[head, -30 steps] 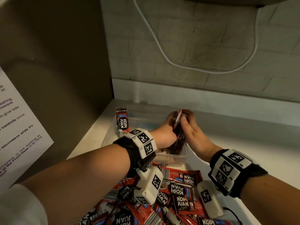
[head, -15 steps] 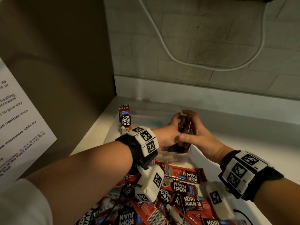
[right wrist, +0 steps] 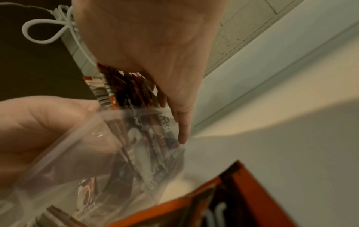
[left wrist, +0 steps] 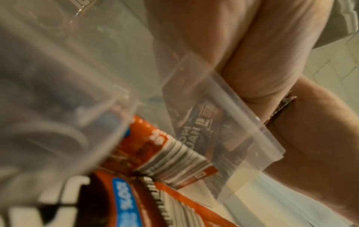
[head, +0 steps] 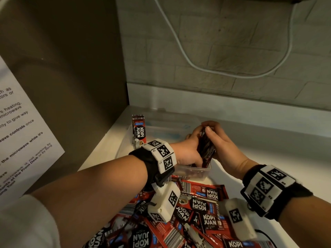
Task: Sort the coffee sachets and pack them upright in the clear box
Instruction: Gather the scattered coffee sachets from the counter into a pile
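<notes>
A stack of red-and-black coffee sachets point(head: 206, 149) stands upright in the near right corner of the clear box point(head: 193, 171). My left hand point(head: 191, 147) grips the stack from the left. My right hand point(head: 215, 135) clasps it from the right, with the thumb over the top edge. The right wrist view shows the sachets point(right wrist: 126, 89) dipping into the clear box point(right wrist: 64, 147) between my right hand point(right wrist: 174, 116) and left hand point(right wrist: 38, 130). One sachet point(head: 138, 129) stands alone at the box's far left end. In the left wrist view sachets point(left wrist: 196, 129) show through the box wall.
A loose pile of sachets point(head: 200, 203) lies on the white counter in front of the box, under both wrists. A brown cabinet wall with a paper notice point(head: 21, 133) stands on the left. A white cable point(head: 188, 56) hangs on the brick wall behind.
My right hand went from pinching the stack's top edge to clasping over the stack. Both hands and the stack have sunk a little into the box corner.
</notes>
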